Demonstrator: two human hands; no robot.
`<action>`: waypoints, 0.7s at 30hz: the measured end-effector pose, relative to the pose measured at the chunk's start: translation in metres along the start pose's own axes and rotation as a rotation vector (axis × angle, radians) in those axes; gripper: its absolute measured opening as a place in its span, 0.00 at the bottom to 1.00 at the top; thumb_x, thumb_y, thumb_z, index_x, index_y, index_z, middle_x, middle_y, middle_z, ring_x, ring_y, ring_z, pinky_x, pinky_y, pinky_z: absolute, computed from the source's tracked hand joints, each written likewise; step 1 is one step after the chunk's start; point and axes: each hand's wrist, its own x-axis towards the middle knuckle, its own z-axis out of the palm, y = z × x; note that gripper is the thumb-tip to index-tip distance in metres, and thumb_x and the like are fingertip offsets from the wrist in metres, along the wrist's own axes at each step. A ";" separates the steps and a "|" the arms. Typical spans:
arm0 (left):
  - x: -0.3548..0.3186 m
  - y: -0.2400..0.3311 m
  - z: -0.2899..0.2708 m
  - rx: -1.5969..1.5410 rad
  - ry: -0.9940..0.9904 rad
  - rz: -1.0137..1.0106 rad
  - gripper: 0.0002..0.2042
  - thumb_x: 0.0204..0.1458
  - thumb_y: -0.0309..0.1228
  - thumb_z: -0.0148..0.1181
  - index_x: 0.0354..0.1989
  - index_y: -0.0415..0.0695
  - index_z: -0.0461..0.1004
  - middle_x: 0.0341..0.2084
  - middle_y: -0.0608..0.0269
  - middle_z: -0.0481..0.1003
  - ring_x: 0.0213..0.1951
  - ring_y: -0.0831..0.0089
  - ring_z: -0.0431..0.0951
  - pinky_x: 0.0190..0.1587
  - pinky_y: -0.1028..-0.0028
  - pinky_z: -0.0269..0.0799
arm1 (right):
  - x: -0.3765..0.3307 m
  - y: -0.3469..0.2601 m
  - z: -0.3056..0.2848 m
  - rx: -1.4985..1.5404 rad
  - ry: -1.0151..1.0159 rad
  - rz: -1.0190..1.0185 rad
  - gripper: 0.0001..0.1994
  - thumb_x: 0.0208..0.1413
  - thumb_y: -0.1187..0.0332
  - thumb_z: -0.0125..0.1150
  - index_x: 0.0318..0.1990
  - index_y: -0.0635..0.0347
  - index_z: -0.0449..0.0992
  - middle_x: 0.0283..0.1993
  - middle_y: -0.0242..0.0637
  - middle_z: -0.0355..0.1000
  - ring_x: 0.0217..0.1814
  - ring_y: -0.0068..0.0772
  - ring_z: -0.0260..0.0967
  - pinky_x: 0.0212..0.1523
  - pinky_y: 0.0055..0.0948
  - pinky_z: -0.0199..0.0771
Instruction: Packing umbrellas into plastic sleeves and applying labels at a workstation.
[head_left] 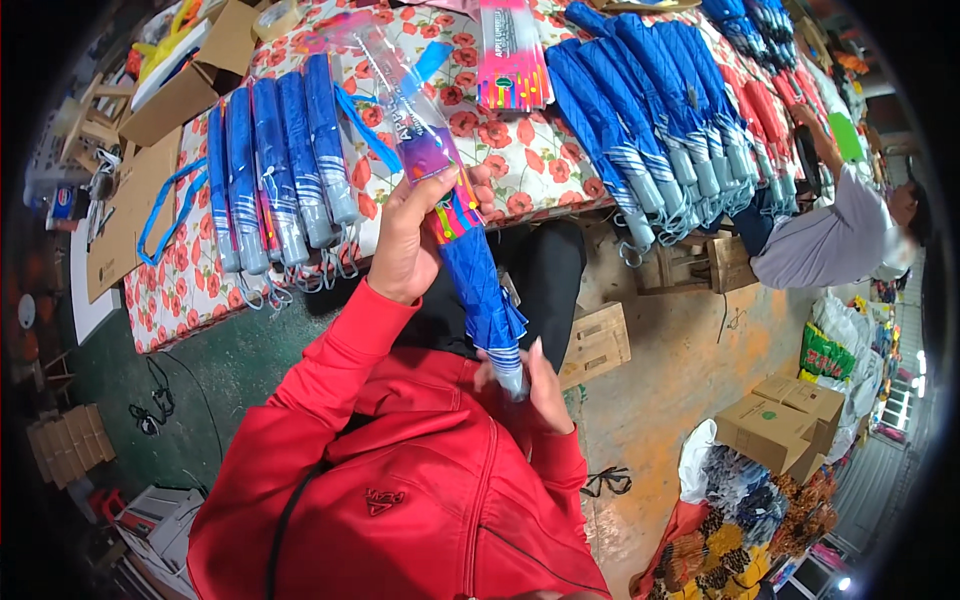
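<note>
A folded blue umbrella [468, 275] with white stripes and a grey handle slants across the space above my lap. Its upper end is inside a clear plastic sleeve [405, 100] with a colourful striped edge. My left hand [410, 235] grips the sleeve's mouth and the umbrella there, thumb on top. Lower down, my right hand [545, 385] is around the grey handle, its fingers partly hidden behind it. To the left on the table lie several blue umbrellas [270, 165] in sleeves, with grey handles toward me. Flat sleeves [510, 60] lie just beyond my hands.
The table wears a poppy-print cloth [520, 175]. Several bare blue umbrellas [640, 100] are piled at the right, with red ones [765, 120] beyond. A person in a grey top [825, 235] sits at the far right. Cardboard boxes [780, 420] and a wooden stool [597, 345] stand on the floor.
</note>
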 end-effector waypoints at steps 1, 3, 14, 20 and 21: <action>-0.001 -0.003 0.001 0.040 -0.028 0.011 0.15 0.61 0.30 0.58 0.54 0.36 0.72 0.47 0.48 0.79 0.43 0.63 0.83 0.48 0.67 0.80 | 0.005 -0.001 0.002 0.009 0.006 -0.001 0.26 0.72 0.53 0.38 0.52 0.71 0.74 0.31 0.38 0.74 0.31 0.24 0.68 0.35 0.21 0.69; -0.004 -0.007 0.004 0.120 -0.087 0.032 0.15 0.61 0.30 0.57 0.54 0.36 0.71 0.49 0.47 0.78 0.45 0.61 0.83 0.49 0.65 0.80 | 0.014 -0.005 0.009 -0.247 0.559 -0.267 0.15 0.69 0.64 0.48 0.49 0.67 0.76 0.33 0.36 0.74 0.33 0.25 0.68 0.41 0.19 0.68; -0.024 -0.023 0.026 0.134 -0.142 -0.128 0.19 0.62 0.29 0.55 0.60 0.36 0.66 0.51 0.45 0.76 0.48 0.57 0.82 0.54 0.64 0.77 | 0.051 -0.076 0.052 -0.231 0.413 -0.483 0.06 0.61 0.73 0.59 0.44 0.64 0.77 0.36 0.34 0.73 0.32 0.22 0.64 0.33 0.22 0.66; -0.024 -0.028 0.017 0.160 -0.126 -0.119 0.18 0.64 0.32 0.53 0.58 0.33 0.68 0.53 0.45 0.75 0.44 0.60 0.81 0.49 0.66 0.78 | 0.051 -0.058 0.045 -0.764 0.647 -0.784 0.04 0.61 0.72 0.61 0.39 0.64 0.77 0.35 0.34 0.74 0.29 0.24 0.64 0.33 0.23 0.66; -0.024 -0.029 0.015 0.145 -0.128 -0.112 0.18 0.64 0.32 0.53 0.58 0.34 0.67 0.52 0.46 0.76 0.43 0.61 0.82 0.48 0.67 0.78 | 0.048 -0.052 0.044 -0.766 0.708 -0.796 0.05 0.62 0.72 0.60 0.39 0.65 0.77 0.35 0.35 0.75 0.29 0.24 0.64 0.33 0.23 0.66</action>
